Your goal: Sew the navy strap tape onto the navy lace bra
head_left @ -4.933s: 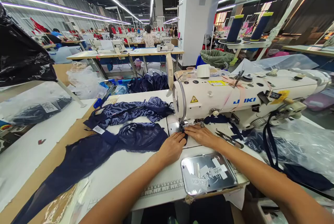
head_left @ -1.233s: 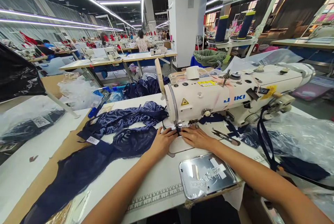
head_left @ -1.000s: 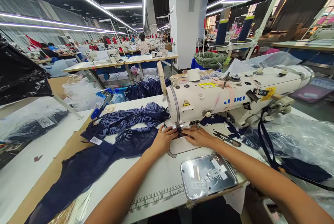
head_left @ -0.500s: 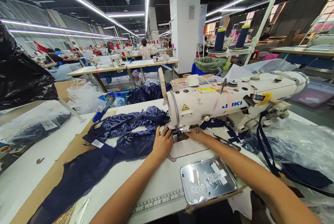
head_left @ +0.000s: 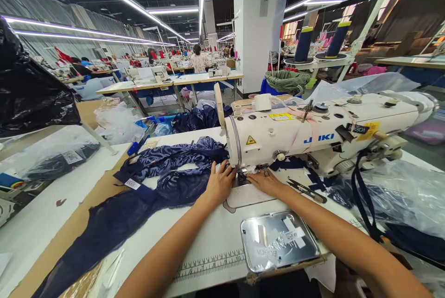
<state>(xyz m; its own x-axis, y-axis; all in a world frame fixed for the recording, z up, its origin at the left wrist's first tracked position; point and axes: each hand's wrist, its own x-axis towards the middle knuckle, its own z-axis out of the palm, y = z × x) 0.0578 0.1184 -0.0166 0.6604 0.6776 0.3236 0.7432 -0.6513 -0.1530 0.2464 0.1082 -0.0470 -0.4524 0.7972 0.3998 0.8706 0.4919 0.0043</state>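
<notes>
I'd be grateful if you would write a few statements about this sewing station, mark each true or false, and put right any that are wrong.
1. The left hand and the right hand are both near the needle end of the sewing machine. True.
2. The scissors lie to the left of the left hand. False: they lie on the right, beside the right forearm.
3. The metal tin is nearer the camera than both hands. True.
4. The two thread cones behind the machine are red. False: they are dark blue with yellow tops.
5. A white label lies on navy fabric to the left of the left hand. True.
</notes>
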